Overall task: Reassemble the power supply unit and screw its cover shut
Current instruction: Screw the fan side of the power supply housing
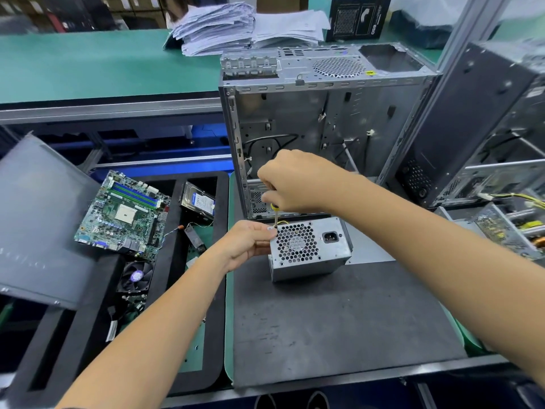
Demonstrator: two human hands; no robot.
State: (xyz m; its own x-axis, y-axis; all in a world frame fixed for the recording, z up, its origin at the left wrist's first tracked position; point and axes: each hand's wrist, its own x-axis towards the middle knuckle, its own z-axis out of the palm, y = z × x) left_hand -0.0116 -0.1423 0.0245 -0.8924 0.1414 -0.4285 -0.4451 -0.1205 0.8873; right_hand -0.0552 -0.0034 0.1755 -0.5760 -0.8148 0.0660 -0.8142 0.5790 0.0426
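cover on, a corner screw going in

while the power supply unit [309, 249] stands on the dark mat [339, 326] at the middle of the bench [88, 63], its casing already looks closed: the perforated fan face and the power socket sit flush in the metal box, and no inner parts show. so the reassembly itself seems mostly done, and the work now appears to be at the fastening stage.

the right hand [298, 184] has its grip clamped round the handle of a screwdriver [275, 214], a yellow band showing just below the fingers, with the shaft pointing down at the unit's upper left corner. the left hand [250, 240] has its grip closed on that same corner edge, thumb and fingers pinching the casing right beside the tip to steady it. the screw itself is too small to make out, so i cannot tell whether it is seated, half driven or only being started.

how many screws are already in is unclear; the other corners of the fan face show small dark spots that could be holes or heads. by my reading, at least this corner remains to be finished and the rest checked.

behind the unit stands an open computer case [324, 128]; a motherboard [124, 214] and a hard drive [199, 202] lie to the left.
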